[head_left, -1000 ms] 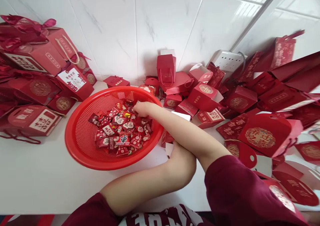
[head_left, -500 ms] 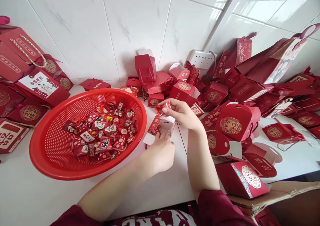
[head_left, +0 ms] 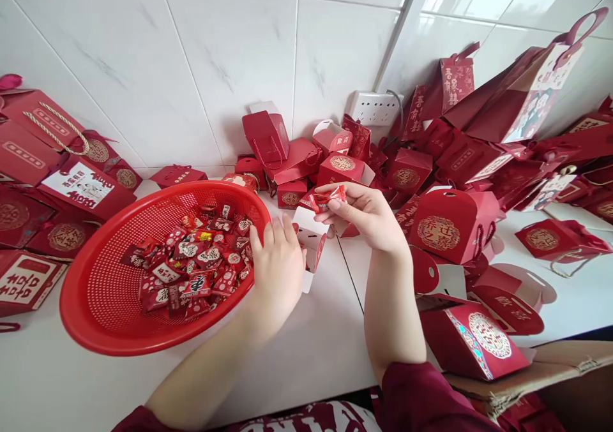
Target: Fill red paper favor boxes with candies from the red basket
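My right hand pinches a wrapped candy in a shiny red wrapper, just above a small open gift box on the table. White inner flaps show on the box, which appears tilted. My left hand lies between that box and the red plastic basket, its fingers stretched out and slightly apart, nothing visible in them. Its fingertips are close to the box; whether they touch it I cannot tell. Inside the basket is a heap of wrapped candies in red, maroon and dotted wrappers.
Red gift boxes crowd the back by the tiled wall, beside a white power strip. More boxes and bags are piled on the right, others on the left. A cardboard carton stands at the lower right.
My left hand has come out of the small box and moved left toward the basket, its fingers spreading. The box has turned. My right hand keeps the candy. The view has shifted slightly.
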Demonstrator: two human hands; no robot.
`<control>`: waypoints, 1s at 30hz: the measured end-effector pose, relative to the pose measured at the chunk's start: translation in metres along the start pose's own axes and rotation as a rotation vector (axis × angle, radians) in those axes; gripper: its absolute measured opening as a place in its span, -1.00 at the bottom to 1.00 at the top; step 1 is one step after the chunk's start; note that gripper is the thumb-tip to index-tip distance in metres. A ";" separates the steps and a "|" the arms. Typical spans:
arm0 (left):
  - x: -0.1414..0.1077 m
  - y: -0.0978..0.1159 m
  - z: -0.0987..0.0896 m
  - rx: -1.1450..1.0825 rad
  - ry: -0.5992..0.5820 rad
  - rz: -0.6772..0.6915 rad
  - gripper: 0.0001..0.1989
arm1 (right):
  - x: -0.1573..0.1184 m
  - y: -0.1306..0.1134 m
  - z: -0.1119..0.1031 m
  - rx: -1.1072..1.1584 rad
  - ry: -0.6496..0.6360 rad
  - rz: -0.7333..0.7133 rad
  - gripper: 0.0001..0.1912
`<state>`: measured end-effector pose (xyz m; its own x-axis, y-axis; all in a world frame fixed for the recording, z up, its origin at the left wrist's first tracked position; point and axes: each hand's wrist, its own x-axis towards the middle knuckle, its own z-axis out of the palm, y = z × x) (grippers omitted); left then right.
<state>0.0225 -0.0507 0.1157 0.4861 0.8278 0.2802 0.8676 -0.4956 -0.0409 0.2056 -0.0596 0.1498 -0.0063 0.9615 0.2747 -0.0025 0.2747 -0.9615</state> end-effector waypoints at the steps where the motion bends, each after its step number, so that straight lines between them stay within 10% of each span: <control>1: 0.000 0.005 0.005 0.018 -0.011 0.005 -0.50 | -0.001 -0.002 0.001 0.001 -0.008 -0.012 -0.64; 8: 0.009 0.004 0.001 0.007 -0.190 -0.076 -0.58 | -0.008 -0.011 0.005 -0.005 0.020 -0.101 -0.71; 17: 0.003 -0.030 -0.043 -0.359 0.035 -0.134 -0.71 | -0.017 -0.003 0.005 -0.128 0.132 -0.511 -0.80; 22: 0.003 -0.041 -0.054 -0.799 0.134 -0.137 -0.69 | -0.016 -0.004 0.002 -0.278 0.161 -0.413 -0.78; 30: -0.002 -0.045 -0.061 -0.697 0.189 -0.150 -0.74 | -0.015 -0.009 0.012 -0.453 0.057 -0.336 -0.73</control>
<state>-0.0240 -0.0464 0.1749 0.2862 0.8716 0.3980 0.6249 -0.4847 0.6120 0.1935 -0.0763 0.1548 -0.0250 0.8163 0.5770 0.4342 0.5288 -0.7293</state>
